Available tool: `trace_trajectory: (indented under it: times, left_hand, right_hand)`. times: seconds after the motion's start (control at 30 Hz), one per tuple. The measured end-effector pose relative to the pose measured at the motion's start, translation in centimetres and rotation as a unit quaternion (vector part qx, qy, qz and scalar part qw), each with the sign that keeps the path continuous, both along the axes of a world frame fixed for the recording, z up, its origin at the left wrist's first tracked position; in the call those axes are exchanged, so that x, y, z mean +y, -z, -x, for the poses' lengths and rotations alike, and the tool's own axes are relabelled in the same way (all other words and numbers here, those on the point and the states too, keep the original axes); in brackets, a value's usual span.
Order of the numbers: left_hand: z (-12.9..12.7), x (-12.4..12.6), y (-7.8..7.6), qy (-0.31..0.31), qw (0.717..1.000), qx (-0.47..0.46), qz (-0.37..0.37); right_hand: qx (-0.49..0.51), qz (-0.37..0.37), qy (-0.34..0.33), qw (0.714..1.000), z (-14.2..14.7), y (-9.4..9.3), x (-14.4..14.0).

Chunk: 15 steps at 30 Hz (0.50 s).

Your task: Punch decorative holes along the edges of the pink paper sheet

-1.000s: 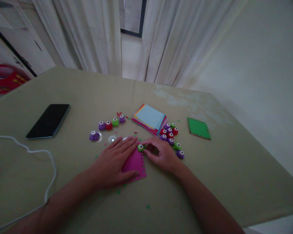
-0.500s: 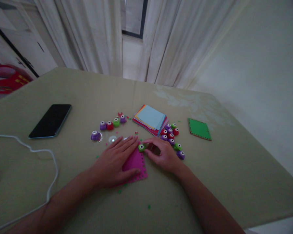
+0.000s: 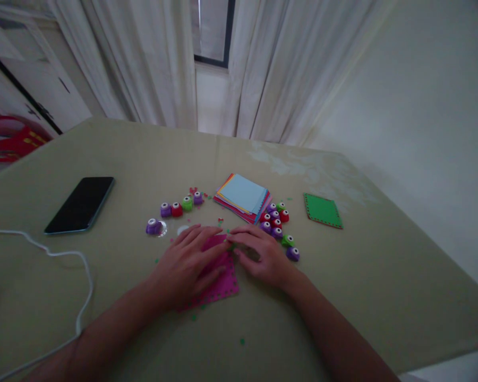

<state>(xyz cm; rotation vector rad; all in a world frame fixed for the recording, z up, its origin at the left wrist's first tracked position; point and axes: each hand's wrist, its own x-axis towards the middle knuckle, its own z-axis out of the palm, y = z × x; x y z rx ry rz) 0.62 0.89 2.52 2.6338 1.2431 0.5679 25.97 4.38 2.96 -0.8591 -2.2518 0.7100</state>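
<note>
A pink paper square (image 3: 223, 284) with small holes along its edge lies on the table in front of me. My left hand (image 3: 187, 262) rests flat on it, fingers spread and pointing to the upper right. My right hand (image 3: 261, 254) sits at the paper's upper right corner, its fingers closed over a small green punch (image 3: 231, 246) that is almost hidden under them. The fingertips of both hands meet near that corner.
Several small punches (image 3: 276, 223) cluster right of my right hand and a row of them (image 3: 181, 207) lies behind my left. A stack of coloured paper (image 3: 242, 196), a green square (image 3: 322, 210), a black phone (image 3: 80, 204) and a white cable (image 3: 63, 254) lie on the table (image 3: 382, 286).
My right hand's fingers have come down over the green punch, which showed clearly before. My left hand has slid slightly toward it. The view has tilted a little.
</note>
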Motion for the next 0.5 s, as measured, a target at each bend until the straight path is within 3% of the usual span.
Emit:
trace_trajectory:
  times: [0.2, 0.5]
  left_hand:
    - [-0.2, 0.3, -1.1, -0.011, 1.000, 0.011, 0.010]
    - [-0.2, 0.9, -0.9, -0.020, 1.000, 0.011, -0.008]
  right_hand:
    - [-0.016, -0.020, 0.024, 0.999, 0.8, -0.2, -0.5]
    - [-0.073, -0.027, 0.072, 0.994, 1.8, 0.1, -0.5]
